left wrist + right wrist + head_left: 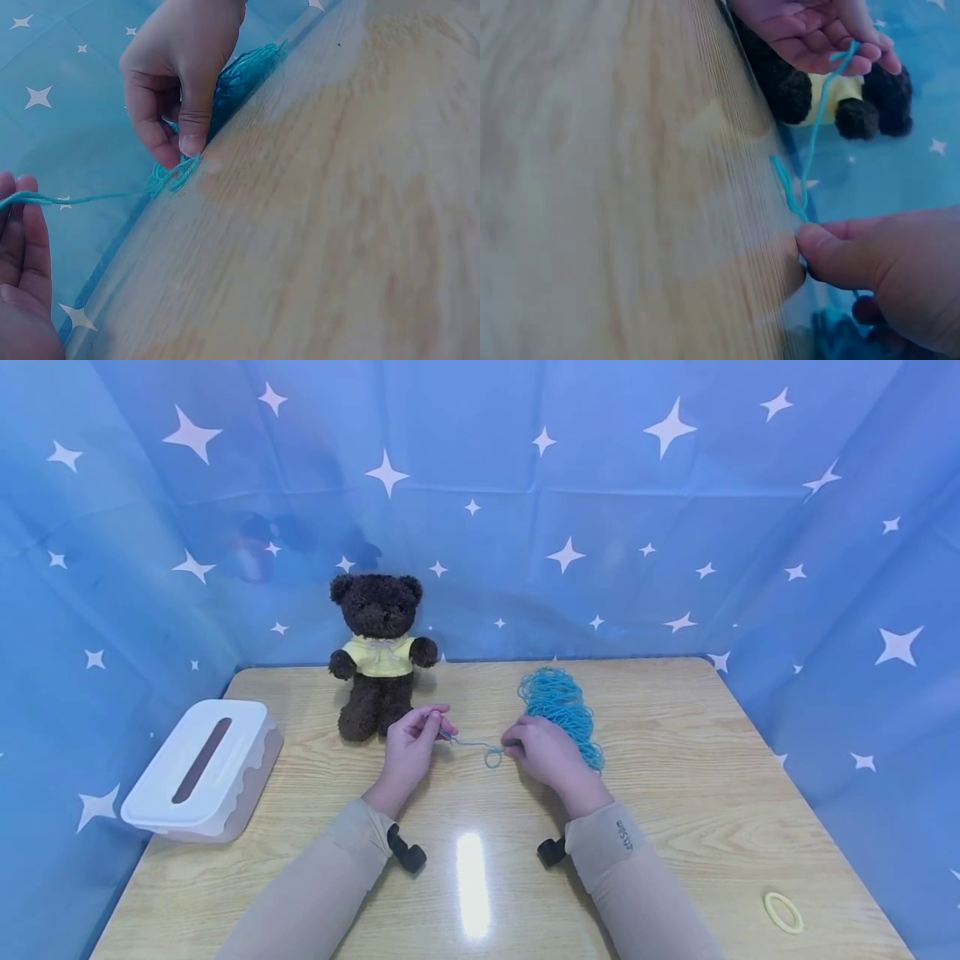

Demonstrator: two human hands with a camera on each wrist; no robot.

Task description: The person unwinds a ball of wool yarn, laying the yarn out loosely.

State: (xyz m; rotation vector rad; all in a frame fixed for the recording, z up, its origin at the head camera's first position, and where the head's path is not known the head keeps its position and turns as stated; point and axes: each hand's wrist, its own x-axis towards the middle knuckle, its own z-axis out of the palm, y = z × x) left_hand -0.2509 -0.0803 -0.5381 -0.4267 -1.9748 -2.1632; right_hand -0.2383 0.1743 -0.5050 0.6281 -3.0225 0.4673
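Observation:
A strand of blue yarn (471, 743) stretches between the two hands over the middle of the table. My left hand (411, 745) holds one end between thumb and fingers, palm side up in the right wrist view, where a short tail of yarn (843, 57) lies over the fingers. My right hand (546, 750) pinches the strand between thumb and index finger. Just beside those fingertips hangs a small loop of yarn (782, 180). Behind and beside the right hand lies a loose blue yarn skein (557, 700), partly hidden by that hand.
A dark brown teddy bear (378, 606) in a yellow top sits beyond the left hand. At the left edge stands a white lidded box (251, 731) with a slot. A pale yellow ring (783, 912) lies near the front right. Starred blue curtains surround the wooden table (697, 760).

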